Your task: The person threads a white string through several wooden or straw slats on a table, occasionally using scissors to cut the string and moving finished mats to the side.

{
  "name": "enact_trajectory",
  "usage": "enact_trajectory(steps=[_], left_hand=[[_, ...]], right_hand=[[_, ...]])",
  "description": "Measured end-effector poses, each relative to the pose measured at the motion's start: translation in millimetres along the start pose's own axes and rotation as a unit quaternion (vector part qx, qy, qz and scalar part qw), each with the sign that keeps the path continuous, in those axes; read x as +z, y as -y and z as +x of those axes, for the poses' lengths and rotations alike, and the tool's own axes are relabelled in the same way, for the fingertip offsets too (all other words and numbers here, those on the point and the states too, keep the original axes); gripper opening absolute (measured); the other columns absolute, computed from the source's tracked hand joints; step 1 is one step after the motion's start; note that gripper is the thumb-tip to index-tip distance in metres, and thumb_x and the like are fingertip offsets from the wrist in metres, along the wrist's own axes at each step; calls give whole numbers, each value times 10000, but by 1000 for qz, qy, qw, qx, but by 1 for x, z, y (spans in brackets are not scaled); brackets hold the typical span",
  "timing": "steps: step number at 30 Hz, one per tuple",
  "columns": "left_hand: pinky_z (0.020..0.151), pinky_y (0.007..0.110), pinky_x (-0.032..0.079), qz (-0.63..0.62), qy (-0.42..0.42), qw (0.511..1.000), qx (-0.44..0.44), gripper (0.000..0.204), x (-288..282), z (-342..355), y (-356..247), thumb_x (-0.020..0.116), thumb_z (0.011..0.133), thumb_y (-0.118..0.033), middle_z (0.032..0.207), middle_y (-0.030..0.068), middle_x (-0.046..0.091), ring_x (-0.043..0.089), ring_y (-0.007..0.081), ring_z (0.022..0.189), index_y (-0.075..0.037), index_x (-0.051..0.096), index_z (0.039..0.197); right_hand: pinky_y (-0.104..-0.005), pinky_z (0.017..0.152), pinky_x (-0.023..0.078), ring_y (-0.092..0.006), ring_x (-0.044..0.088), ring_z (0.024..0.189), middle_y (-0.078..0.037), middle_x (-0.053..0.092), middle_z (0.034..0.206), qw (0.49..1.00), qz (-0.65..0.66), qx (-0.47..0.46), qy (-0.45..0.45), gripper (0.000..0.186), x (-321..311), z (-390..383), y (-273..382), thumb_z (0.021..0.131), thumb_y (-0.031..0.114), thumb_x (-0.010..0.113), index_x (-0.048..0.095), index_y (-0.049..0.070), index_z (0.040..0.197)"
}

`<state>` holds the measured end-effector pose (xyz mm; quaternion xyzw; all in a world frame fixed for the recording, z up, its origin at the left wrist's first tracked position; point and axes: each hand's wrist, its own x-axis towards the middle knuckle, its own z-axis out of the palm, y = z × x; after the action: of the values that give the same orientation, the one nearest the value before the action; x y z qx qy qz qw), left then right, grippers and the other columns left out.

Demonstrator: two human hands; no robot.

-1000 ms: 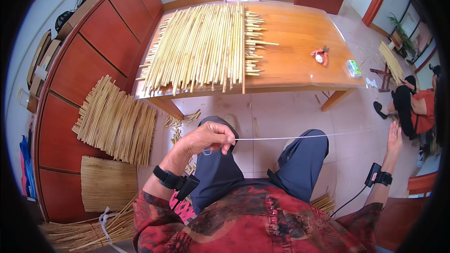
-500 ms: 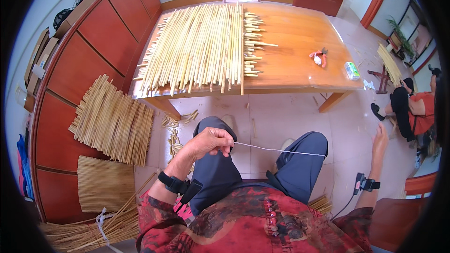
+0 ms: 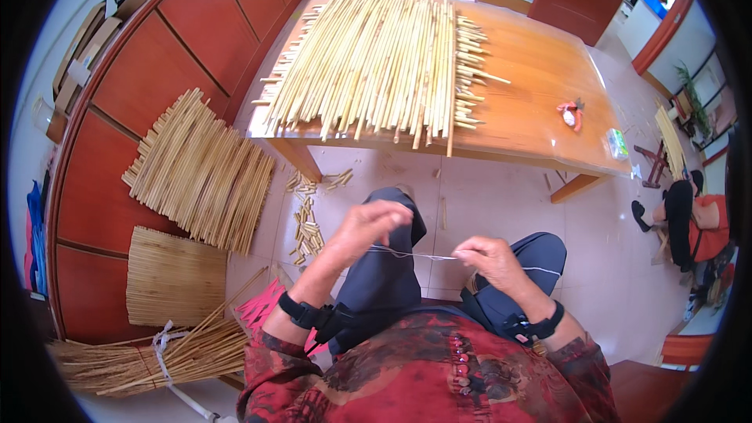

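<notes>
In the lower middle of the frame, a thin white string (image 3: pixel 423 255) runs between the person's two hands, and a length of it crosses the right knee (image 3: pixel 546 252). The right hand (image 3: pixel 493 262) is closed, thumb and fingertips pinching the string. The left hand (image 3: pixel 366 229), blurred, is partly curled above the left knee; the string reaches its underside, but whether its fingers grip it cannot be told.

At the upper middle, a layer of thin sticks (image 3: pixel 368 70) covers the left part of a wooden table (image 3: pixel 540 51). A red-handled tool (image 3: pixel 578 116) and a small green-and-white packet (image 3: pixel 618 143) lie toward its right end. Short stick pieces (image 3: pixel 308 227) litter the floor left of the knees. At the lower left lies a tied bundle of sticks (image 3: pixel 110 366).
</notes>
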<state>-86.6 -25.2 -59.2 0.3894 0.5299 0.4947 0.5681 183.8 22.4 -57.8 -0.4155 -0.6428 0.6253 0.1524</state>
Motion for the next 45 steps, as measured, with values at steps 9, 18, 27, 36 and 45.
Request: enact_trajectory(steps=[9, 18, 27, 36, 45], left_hand=[[570, 199, 412, 177, -135, 975, 16, 81, -33, -33, 69, 555, 778, -44, 742, 13, 569, 529, 68, 681, -17, 598, 841], [652, 229, 425, 161, 74, 977, 120, 332, 17, -33, 6, 605, 745, -75, 1135, 79, 504, 501, 154, 969, -70, 541, 1070], [882, 356, 347, 232, 241, 899, 282, 391, 77, 6, -15, 614, 729, -106, 1090, 68, 545, 460, 242, 1065, -58, 517, 1105], [725, 282, 481, -160, 319, 934, -16, 216, 29, -13, 21, 554, 812, -54, 888, 79, 591, 579, 138, 802, -5, 537, 1022], [541, 227, 474, -248, 229, 935, -106, 379, 3, -28, 28, 380, 907, -276, 946, 154, 582, 601, 156, 686, 18, 429, 1140]], right_hand=[[-136, 440, 291, -13, 416, 521, 19, 531, 680, 997, 53, 37, -44, 115, -9, -14, 1, 809, 111, 559, 583, 28, 885], [-182, 601, 420, -48, 513, 648, -11, 560, 740, 1000, -8, 1, 24, 98, -3, -19, 74, 822, 58, 519, 569, 7, 889], [-177, 617, 422, -46, 520, 677, -13, 557, 763, 999, -29, -36, -23, 92, -8, -28, 131, 814, 49, 528, 558, 14, 894], [-123, 437, 308, -3, 446, 535, -3, 556, 708, 987, 27, -59, -148, 102, -48, -7, 107, 806, 84, 567, 562, 42, 898], [-121, 376, 245, 16, 352, 439, 8, 554, 657, 987, 42, -21, -153, 97, -40, 3, 72, 806, 101, 570, 560, 52, 890]])
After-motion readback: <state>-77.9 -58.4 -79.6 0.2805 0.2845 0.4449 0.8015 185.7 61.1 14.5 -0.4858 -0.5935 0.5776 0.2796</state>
